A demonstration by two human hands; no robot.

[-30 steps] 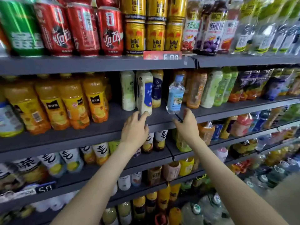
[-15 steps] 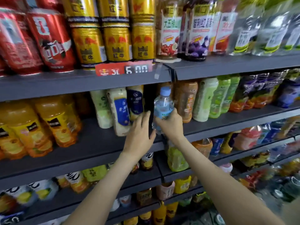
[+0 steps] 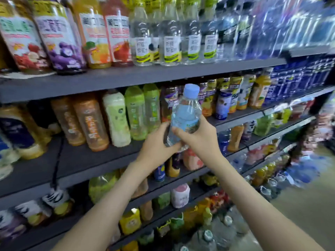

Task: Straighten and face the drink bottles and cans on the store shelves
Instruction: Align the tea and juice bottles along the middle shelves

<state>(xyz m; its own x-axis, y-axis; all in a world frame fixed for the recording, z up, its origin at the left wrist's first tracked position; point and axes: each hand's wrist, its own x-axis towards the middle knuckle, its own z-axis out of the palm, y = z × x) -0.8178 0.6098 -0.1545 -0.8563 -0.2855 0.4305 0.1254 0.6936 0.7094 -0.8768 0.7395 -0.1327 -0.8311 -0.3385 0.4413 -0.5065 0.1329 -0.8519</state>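
Both hands hold a small water bottle (image 3: 186, 116) with a blue cap, upright, in the air in front of the second shelf (image 3: 101, 160). Right hand (image 3: 200, 140) wraps its lower body, thumb across the front. Left hand (image 3: 156, 144) grips the base from the left, fingers curled. Behind it stand green tea bottles (image 3: 143, 111) and orange drink bottles (image 3: 88, 122) on that shelf. Picture blurred.

Water bottle (image 3: 186, 113) base covered, labels (image 3: 91, 127) blurred — unreadable, top-row bottles (image 3: 170, 33) cut off above
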